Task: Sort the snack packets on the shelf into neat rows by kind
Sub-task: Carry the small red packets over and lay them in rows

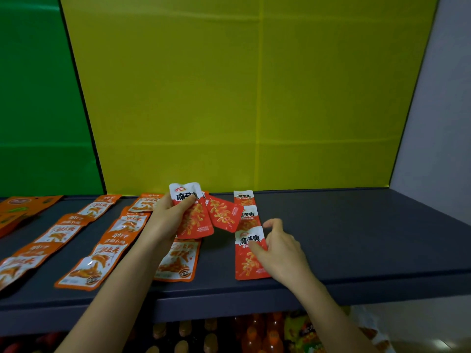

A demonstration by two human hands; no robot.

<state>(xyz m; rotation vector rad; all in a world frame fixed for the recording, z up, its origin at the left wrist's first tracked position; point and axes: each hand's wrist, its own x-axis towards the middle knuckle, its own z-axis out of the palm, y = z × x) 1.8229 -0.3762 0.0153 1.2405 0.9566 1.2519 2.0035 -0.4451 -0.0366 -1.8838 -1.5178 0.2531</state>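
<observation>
On the dark grey shelf (356, 238), my left hand (165, 220) is shut on a small stack of red-and-white snack packets (196, 220), held just above the surface at centre. A loose red packet (224, 215) lies tilted to their right. A column of three matching red packets (246, 217) runs front to back on the right. My right hand (277, 248) rests with fingertips on the nearest packet of that column (248, 266), fingers spread. Orange-and-white packets (107, 253) lie in overlapping rows on the left, one (178, 261) partly under my left forearm.
Flat orange packets (23, 207) of another kind sit at the far left. A yellow back panel (254, 98) and a green panel (33, 98) rise behind the shelf. Bottles (257, 335) and snacks fill the shelf below. The shelf's right half is bare grey.
</observation>
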